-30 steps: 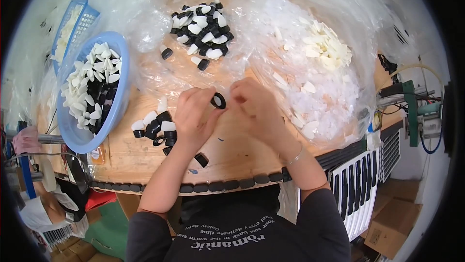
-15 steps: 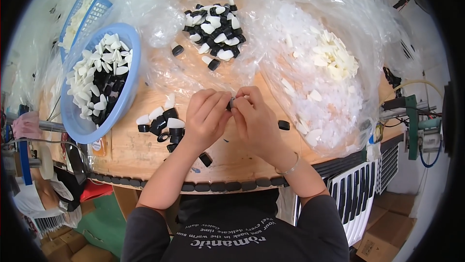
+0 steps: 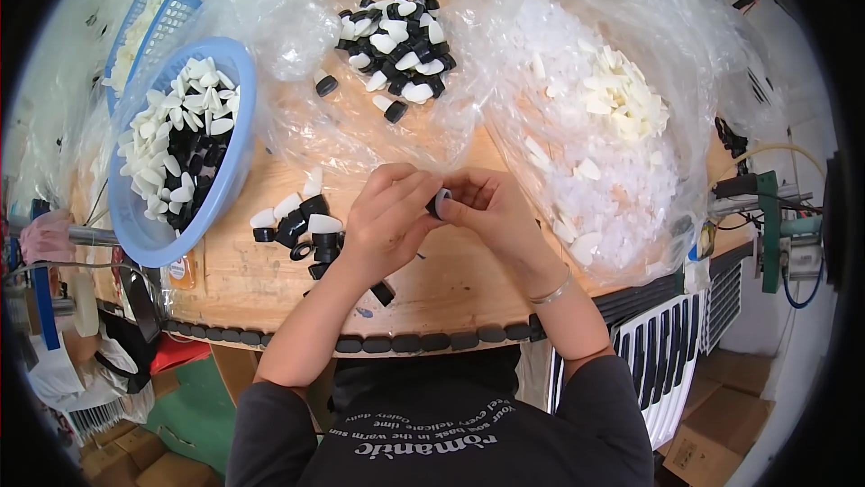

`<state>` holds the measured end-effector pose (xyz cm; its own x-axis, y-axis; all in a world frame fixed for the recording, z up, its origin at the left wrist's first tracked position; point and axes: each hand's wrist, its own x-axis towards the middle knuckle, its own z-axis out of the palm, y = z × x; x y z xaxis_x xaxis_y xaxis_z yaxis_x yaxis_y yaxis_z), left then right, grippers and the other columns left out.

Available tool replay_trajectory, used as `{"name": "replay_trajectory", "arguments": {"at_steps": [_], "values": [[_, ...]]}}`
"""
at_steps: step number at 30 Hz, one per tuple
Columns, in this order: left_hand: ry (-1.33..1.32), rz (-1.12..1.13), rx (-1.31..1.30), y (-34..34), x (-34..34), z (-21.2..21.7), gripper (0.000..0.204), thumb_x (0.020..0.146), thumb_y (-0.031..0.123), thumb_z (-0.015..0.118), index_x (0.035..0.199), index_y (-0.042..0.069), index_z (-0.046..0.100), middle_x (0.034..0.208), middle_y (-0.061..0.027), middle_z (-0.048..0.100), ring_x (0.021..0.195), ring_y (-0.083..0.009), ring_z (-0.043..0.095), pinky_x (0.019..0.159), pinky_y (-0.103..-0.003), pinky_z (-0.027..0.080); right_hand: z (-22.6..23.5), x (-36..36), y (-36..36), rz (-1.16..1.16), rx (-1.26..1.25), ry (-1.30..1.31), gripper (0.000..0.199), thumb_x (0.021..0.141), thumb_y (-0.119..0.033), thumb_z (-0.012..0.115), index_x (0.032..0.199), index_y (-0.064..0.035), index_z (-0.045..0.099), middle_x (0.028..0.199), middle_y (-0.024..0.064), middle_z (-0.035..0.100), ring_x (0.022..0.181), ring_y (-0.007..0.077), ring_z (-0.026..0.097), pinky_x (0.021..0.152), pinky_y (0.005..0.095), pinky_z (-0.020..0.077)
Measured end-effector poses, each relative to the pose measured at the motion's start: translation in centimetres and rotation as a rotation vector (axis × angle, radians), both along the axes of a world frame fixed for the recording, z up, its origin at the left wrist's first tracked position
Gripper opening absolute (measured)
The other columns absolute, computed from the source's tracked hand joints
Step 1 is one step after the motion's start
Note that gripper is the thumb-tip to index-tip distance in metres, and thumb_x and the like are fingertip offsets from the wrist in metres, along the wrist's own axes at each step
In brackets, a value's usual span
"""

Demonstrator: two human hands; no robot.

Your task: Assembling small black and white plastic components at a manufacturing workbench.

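Observation:
Both hands meet over the middle of the table around a small black cap-like piece (image 3: 438,204) with a pale round rim. My right hand (image 3: 497,214) pinches it between thumb and fingers. From the other side my left hand (image 3: 389,218) closes on it, its fingertips partly hidden. Beside my left wrist lie several loose black caps (image 3: 291,229), some with white tapered pieces (image 3: 325,224) standing out of them. One black ring (image 3: 302,252) lies there with its hole showing.
At the left, a blue basin (image 3: 245,118) holds white and black pieces, with a blue basket (image 3: 171,14) behind. A pile of black-and-white pieces (image 3: 396,47) lies ahead on plastic sheeting (image 3: 297,118). Cream pieces (image 3: 625,101) heap at the right. Black pads line the table edge (image 3: 432,343).
My right hand has shifted right and opened its grasp wider, and the black piece now shows its round rim. The black cap formerly beside my right hand is no longer visible.

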<state>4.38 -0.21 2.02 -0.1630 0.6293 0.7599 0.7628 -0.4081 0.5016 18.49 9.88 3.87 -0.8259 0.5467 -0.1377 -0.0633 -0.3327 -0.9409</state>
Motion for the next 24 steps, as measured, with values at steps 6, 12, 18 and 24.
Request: {"name": "replay_trajectory", "arguments": {"at_steps": [6, 12, 18, 24], "values": [[0.081, -0.047, -0.016, -0.1, -0.3, 0.3, 0.053, 0.057, 0.004, 0.081, 0.107, 0.001, 0.065, 0.094, -0.0129, 0.067, 0.083, -0.0321, 0.06, 0.07, -0.036, 0.052, -1.2, 0.2, -0.4, 0.039, -0.043, -0.005, 0.024, 0.086, -0.006, 0.067, 0.108, 0.0036, 0.063, 0.092, 0.0056, 0.067, 0.079, 0.0088, 0.063, 0.071, 0.0225, 0.0521], [0.034, -0.046, -0.018, 0.0, -0.4, 0.0, 0.055, 0.056, 0.002, 0.079, 0.108, -0.004, 0.063, 0.099, -0.015, 0.065, 0.089, -0.0332, 0.059, 0.075, -0.037, 0.052, -0.5, 0.0, -0.8, -0.03, -0.009, 0.034, 0.022, 0.088, -0.009, 0.065, 0.108, 0.0019, 0.064, 0.089, 0.0037, 0.066, 0.075, 0.0075, 0.059, 0.068, 0.0216, 0.0493], [0.046, -0.048, -0.02, -0.1, -0.1, -0.2, 0.054, 0.055, 0.002, 0.079, 0.106, -0.003, 0.063, 0.099, -0.0146, 0.065, 0.088, -0.0327, 0.059, 0.074, -0.037, 0.052, -1.7, 0.0, -0.8, 0.026, -0.059, 0.019, 0.024, 0.091, -0.011, 0.062, 0.111, 0.0023, 0.062, 0.091, 0.0045, 0.065, 0.076, 0.0083, 0.059, 0.068, 0.0215, 0.049], [0.024, 0.001, -0.16, 0.3, -0.5, -0.2, 0.056, 0.055, 0.002, 0.079, 0.108, -0.001, 0.06, 0.098, -0.0132, 0.062, 0.09, -0.0321, 0.057, 0.079, -0.039, 0.049, -1.9, -0.8, -0.1, -0.039, -0.2, -0.063, 0.023, 0.091, -0.009, 0.062, 0.11, 0.0041, 0.063, 0.094, 0.0049, 0.066, 0.078, 0.0076, 0.06, 0.069, 0.0208, 0.0495]]}}
